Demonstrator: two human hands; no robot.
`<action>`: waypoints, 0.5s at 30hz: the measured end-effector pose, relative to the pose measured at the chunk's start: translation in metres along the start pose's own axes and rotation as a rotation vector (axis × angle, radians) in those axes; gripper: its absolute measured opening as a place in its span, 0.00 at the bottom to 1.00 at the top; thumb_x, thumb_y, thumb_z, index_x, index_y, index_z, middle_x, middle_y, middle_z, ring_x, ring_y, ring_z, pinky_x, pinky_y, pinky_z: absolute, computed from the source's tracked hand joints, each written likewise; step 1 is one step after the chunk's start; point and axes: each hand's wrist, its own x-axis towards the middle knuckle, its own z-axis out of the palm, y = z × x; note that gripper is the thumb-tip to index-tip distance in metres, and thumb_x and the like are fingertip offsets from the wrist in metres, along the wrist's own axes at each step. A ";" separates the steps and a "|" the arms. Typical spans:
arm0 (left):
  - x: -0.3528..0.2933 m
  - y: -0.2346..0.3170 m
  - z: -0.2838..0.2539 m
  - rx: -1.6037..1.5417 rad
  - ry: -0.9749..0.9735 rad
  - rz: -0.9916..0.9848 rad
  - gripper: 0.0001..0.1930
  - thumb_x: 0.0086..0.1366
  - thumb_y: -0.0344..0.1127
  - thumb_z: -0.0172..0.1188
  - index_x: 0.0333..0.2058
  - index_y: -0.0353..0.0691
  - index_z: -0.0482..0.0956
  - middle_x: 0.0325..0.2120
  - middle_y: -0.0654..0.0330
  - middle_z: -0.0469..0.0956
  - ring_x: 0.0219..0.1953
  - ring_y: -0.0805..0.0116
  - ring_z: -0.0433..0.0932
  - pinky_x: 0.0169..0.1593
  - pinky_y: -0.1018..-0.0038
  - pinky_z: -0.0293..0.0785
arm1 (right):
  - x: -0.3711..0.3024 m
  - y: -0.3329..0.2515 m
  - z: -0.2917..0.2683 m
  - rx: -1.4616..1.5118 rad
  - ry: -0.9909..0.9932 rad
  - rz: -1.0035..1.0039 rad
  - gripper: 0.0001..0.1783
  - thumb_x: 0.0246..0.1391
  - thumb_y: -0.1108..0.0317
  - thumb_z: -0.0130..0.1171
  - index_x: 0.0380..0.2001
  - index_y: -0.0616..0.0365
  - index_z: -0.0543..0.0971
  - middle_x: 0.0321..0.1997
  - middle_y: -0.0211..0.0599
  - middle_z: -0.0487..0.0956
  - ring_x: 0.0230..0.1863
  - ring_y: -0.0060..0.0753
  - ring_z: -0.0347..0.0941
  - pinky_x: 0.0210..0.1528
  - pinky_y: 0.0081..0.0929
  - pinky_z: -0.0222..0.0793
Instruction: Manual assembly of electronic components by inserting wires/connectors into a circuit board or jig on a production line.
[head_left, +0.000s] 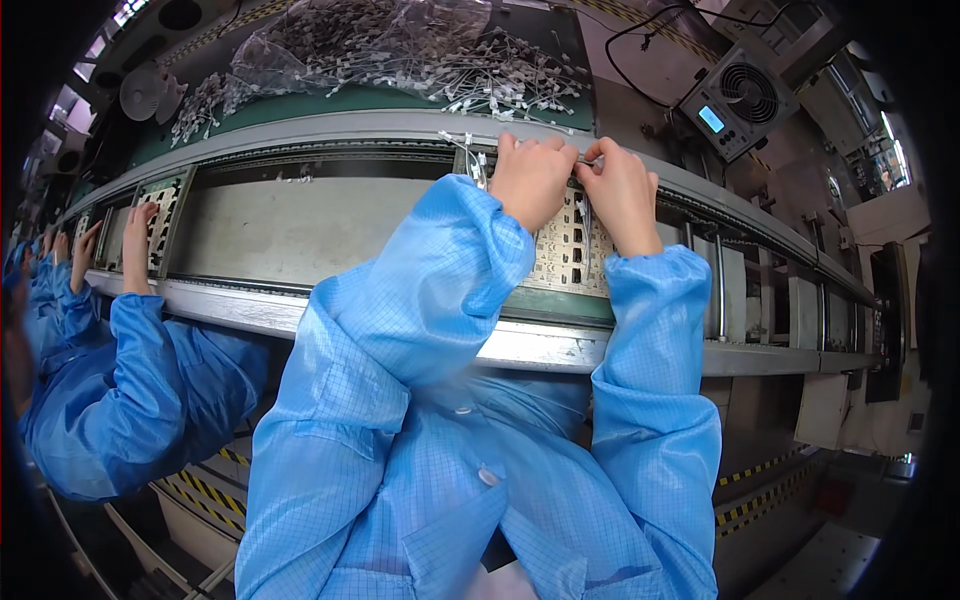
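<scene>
A panel of pale circuit boards (pixel 556 262) with black components lies on a green carrier between the conveyor rails, under my hands. My left hand (pixel 535 180) is closed over its far edge, fingertips bent down; what they pinch is hidden. Close beside it, my right hand (pixel 622 192) pinches a thin pale piece that looks like a wire. White strands hang over the boards below my fingers. Several white wire leads with connectors (pixel 478 168) lie at the panel's far left corner, next to my left hand.
Beyond the far rail, a heap of white wire leads (pixel 500 80) and clear plastic bags (pixel 268 62) covers a green mat. A boxy device with a fan (pixel 745 92) stands far right. At left, another person's hand (pixel 138 245) touches another board panel (pixel 160 225).
</scene>
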 end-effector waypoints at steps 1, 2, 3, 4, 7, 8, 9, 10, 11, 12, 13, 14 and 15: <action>0.000 0.001 0.000 -0.003 -0.003 0.002 0.10 0.55 0.27 0.58 0.36 0.44 0.80 0.34 0.60 0.80 0.39 0.55 0.80 0.51 0.53 0.60 | 0.001 -0.003 0.001 -0.023 -0.016 0.073 0.08 0.53 0.61 0.61 0.32 0.53 0.81 0.36 0.38 0.84 0.43 0.45 0.78 0.46 0.45 0.59; 0.001 0.002 0.000 -0.020 -0.004 -0.011 0.09 0.55 0.26 0.58 0.36 0.44 0.79 0.34 0.59 0.80 0.39 0.55 0.80 0.51 0.53 0.60 | 0.002 -0.006 0.001 -0.025 -0.017 0.077 0.08 0.53 0.61 0.61 0.32 0.53 0.81 0.36 0.38 0.84 0.43 0.45 0.78 0.46 0.45 0.59; 0.002 0.003 0.000 -0.036 -0.005 -0.025 0.09 0.55 0.26 0.58 0.35 0.44 0.79 0.34 0.59 0.81 0.39 0.56 0.80 0.51 0.53 0.60 | 0.004 -0.008 -0.001 -0.053 -0.045 0.113 0.10 0.51 0.60 0.62 0.32 0.52 0.81 0.34 0.37 0.84 0.42 0.44 0.79 0.45 0.42 0.59; 0.001 0.002 -0.001 -0.037 -0.006 -0.026 0.09 0.55 0.26 0.58 0.35 0.44 0.79 0.34 0.59 0.81 0.39 0.56 0.80 0.51 0.53 0.60 | 0.004 -0.011 -0.002 -0.079 -0.074 0.146 0.11 0.49 0.58 0.63 0.32 0.52 0.82 0.33 0.35 0.84 0.41 0.43 0.79 0.43 0.40 0.58; -0.002 0.002 -0.002 -0.028 -0.007 -0.016 0.09 0.55 0.26 0.58 0.35 0.44 0.78 0.33 0.59 0.81 0.40 0.56 0.80 0.51 0.54 0.61 | 0.005 -0.010 -0.014 0.006 -0.077 0.197 0.10 0.48 0.60 0.62 0.31 0.51 0.82 0.32 0.34 0.84 0.39 0.40 0.79 0.42 0.37 0.59; -0.002 0.003 -0.002 0.000 -0.019 -0.001 0.09 0.54 0.26 0.58 0.35 0.44 0.78 0.33 0.60 0.81 0.40 0.56 0.80 0.50 0.54 0.61 | 0.004 -0.005 -0.019 0.036 -0.067 0.190 0.10 0.47 0.60 0.62 0.32 0.51 0.82 0.31 0.33 0.84 0.38 0.38 0.80 0.41 0.37 0.60; -0.002 0.004 -0.001 0.028 -0.031 0.013 0.09 0.54 0.26 0.58 0.35 0.44 0.78 0.33 0.60 0.81 0.40 0.56 0.80 0.50 0.53 0.61 | 0.003 0.000 -0.024 0.067 -0.058 0.183 0.10 0.47 0.60 0.62 0.32 0.50 0.82 0.31 0.31 0.83 0.37 0.36 0.80 0.41 0.36 0.60; -0.002 0.005 -0.001 0.029 -0.031 0.007 0.09 0.54 0.26 0.58 0.35 0.44 0.78 0.33 0.60 0.81 0.40 0.56 0.80 0.50 0.53 0.61 | 0.001 0.000 -0.029 0.087 -0.050 0.175 0.08 0.48 0.64 0.63 0.32 0.53 0.82 0.29 0.31 0.82 0.34 0.30 0.79 0.39 0.34 0.65; -0.001 0.006 -0.001 0.029 -0.018 0.024 0.09 0.56 0.27 0.56 0.37 0.45 0.79 0.33 0.59 0.82 0.40 0.55 0.80 0.49 0.54 0.61 | 0.004 0.006 -0.026 0.089 -0.055 0.170 0.08 0.48 0.64 0.63 0.32 0.53 0.82 0.29 0.31 0.82 0.34 0.30 0.79 0.39 0.34 0.65; 0.000 0.006 -0.001 0.029 -0.005 0.041 0.10 0.58 0.27 0.54 0.38 0.46 0.80 0.33 0.59 0.82 0.40 0.55 0.80 0.48 0.54 0.62 | 0.009 0.016 -0.020 0.219 -0.111 0.113 0.08 0.48 0.67 0.63 0.33 0.55 0.82 0.29 0.32 0.82 0.34 0.29 0.78 0.39 0.31 0.67; 0.000 0.005 -0.001 0.028 -0.007 0.041 0.10 0.58 0.27 0.54 0.38 0.46 0.80 0.33 0.59 0.82 0.40 0.55 0.80 0.48 0.54 0.62 | 0.011 0.018 -0.018 0.347 -0.164 0.062 0.07 0.48 0.70 0.64 0.33 0.56 0.82 0.28 0.33 0.82 0.33 0.27 0.77 0.40 0.29 0.69; 0.001 0.004 -0.001 0.000 -0.030 -0.009 0.10 0.59 0.28 0.54 0.38 0.46 0.80 0.32 0.58 0.82 0.39 0.55 0.80 0.48 0.55 0.62 | 0.011 0.019 -0.015 0.346 -0.164 0.065 0.07 0.48 0.70 0.64 0.33 0.56 0.82 0.28 0.33 0.82 0.33 0.27 0.77 0.40 0.29 0.69; 0.003 0.003 -0.001 -0.028 -0.052 -0.059 0.10 0.60 0.30 0.54 0.39 0.46 0.80 0.30 0.58 0.82 0.39 0.55 0.80 0.47 0.55 0.63 | 0.010 0.017 -0.012 0.340 -0.159 0.034 0.08 0.48 0.72 0.64 0.34 0.58 0.82 0.29 0.33 0.81 0.33 0.26 0.76 0.39 0.27 0.70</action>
